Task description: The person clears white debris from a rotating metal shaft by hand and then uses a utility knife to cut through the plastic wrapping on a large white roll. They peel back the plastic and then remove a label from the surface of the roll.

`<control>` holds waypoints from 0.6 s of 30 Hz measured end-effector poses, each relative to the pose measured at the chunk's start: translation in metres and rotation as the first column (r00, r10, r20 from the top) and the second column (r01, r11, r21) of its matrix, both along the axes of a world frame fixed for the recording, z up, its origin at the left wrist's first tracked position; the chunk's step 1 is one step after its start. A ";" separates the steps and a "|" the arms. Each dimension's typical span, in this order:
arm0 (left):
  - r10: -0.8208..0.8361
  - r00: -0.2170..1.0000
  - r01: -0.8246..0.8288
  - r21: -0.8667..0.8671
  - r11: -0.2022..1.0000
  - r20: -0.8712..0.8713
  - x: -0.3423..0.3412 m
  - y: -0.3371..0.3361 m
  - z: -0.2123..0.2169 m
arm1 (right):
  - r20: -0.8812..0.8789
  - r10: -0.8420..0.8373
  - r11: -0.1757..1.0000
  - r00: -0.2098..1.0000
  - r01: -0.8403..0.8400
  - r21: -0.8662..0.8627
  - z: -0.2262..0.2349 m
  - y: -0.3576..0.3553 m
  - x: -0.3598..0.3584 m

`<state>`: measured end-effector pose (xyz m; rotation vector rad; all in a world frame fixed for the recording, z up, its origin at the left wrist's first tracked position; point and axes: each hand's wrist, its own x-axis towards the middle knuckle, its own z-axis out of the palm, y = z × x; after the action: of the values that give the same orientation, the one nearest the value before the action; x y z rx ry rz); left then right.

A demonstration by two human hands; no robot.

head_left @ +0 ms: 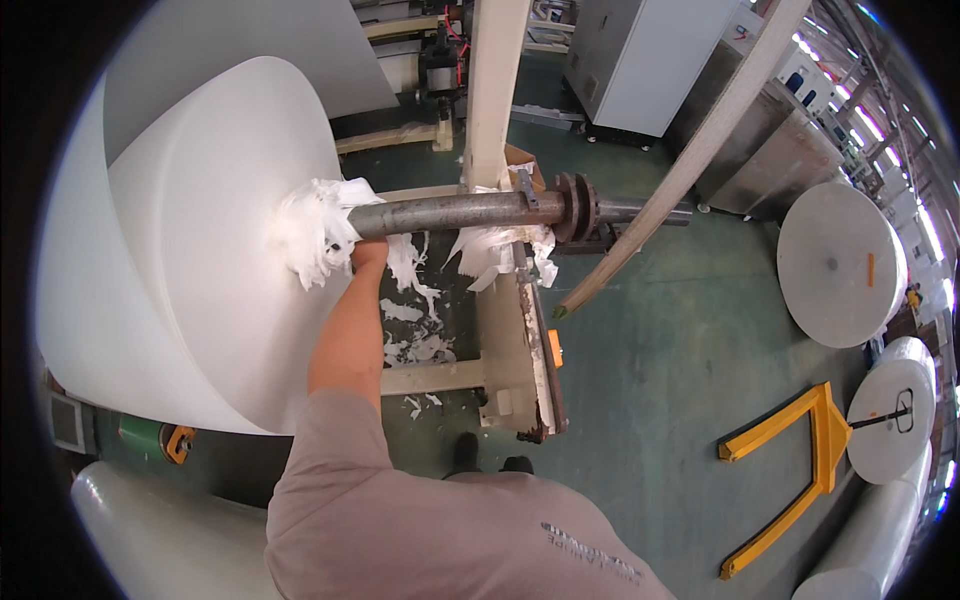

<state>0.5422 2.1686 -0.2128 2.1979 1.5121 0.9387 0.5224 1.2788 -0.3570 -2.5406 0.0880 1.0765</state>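
Metal shaft (450,211) — left hand (370,254) beside it.

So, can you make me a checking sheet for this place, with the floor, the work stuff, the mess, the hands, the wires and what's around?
Surface: green floor, with white scraps on it.
Job's things: big white roll; metal bar jutting from torn white sheet bunched at the roll's face.
Clutter: more torn sheet under the bar, near its thick rings; wooden pole slanting across the view.
Hands: left hand by the bar and bunched sheet, fingers hidden, grip unclear; right hand not in view.
Cables: red wires on a machine at the top.
Surroundings: grey cabinet, yellow pallet jack, wrapped rolls at right.
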 end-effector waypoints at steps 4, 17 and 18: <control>0.115 0.977 -0.107 -0.057 0.993 0.177 -0.015 -0.026 0.015 | -0.002 0.056 0.997 0.998 -0.056 0.047 -0.011 0.018 0.007; 0.279 0.559 0.188 -0.448 0.874 0.781 -0.030 -0.127 0.087 | 0.081 -0.130 0.979 0.988 0.115 0.168 0.019 0.064 0.076; 0.243 0.633 0.169 -0.437 0.884 0.736 -0.020 -0.131 0.086 | 0.084 -0.145 0.981 0.986 0.133 0.139 -0.007 0.045 0.078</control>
<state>0.5223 2.0378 -0.1272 1.1403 1.1606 1.1665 0.6005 1.3233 -0.3639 -2.4213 0.1610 0.8785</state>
